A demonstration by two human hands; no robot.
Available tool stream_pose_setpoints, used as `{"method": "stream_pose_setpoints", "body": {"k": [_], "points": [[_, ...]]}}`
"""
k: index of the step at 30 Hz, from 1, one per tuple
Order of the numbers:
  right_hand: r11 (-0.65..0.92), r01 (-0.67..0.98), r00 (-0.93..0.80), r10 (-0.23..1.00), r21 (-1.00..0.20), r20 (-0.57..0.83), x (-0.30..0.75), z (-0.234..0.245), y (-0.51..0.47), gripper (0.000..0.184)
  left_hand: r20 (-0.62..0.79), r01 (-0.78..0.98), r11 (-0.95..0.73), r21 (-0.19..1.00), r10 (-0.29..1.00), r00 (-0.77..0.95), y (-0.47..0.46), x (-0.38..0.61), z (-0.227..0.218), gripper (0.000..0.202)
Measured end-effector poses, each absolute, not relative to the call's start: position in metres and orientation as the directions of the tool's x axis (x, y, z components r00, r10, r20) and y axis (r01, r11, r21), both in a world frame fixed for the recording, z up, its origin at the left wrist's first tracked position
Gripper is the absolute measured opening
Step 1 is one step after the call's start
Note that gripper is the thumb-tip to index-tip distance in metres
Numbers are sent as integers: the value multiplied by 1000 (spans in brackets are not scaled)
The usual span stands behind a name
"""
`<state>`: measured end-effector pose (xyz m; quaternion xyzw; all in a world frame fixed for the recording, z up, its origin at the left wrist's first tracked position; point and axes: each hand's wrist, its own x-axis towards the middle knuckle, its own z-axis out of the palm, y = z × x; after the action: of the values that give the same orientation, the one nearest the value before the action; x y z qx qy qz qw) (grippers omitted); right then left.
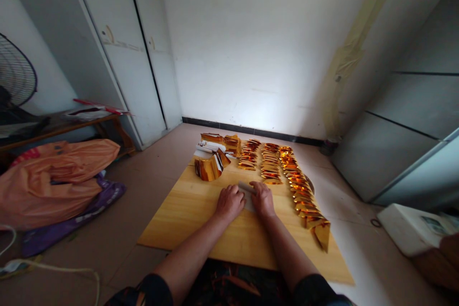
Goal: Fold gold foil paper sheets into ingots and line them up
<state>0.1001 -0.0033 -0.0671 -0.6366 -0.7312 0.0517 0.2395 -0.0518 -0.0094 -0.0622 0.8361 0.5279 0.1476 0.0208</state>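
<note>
Both hands press a pale sheet of paper (pixel 247 194) flat on the wooden tabletop (pixel 186 210). The left hand (pixel 229 202) and right hand (pixel 263 198) curl their fingers onto it. Rows of folded gold pieces (pixel 287 172) lie toward one o'clock, a gold bundle (pixel 208 168) at eleven.
</note>
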Motion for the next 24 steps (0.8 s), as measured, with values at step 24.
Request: {"method": "stream_pose_setpoints", "body": {"k": [24], "points": [[342, 928, -301, 922, -146, 245, 97, -63, -28, 18, 313, 849, -497, 180, 847, 430, -12, -57, -64, 15]]}}
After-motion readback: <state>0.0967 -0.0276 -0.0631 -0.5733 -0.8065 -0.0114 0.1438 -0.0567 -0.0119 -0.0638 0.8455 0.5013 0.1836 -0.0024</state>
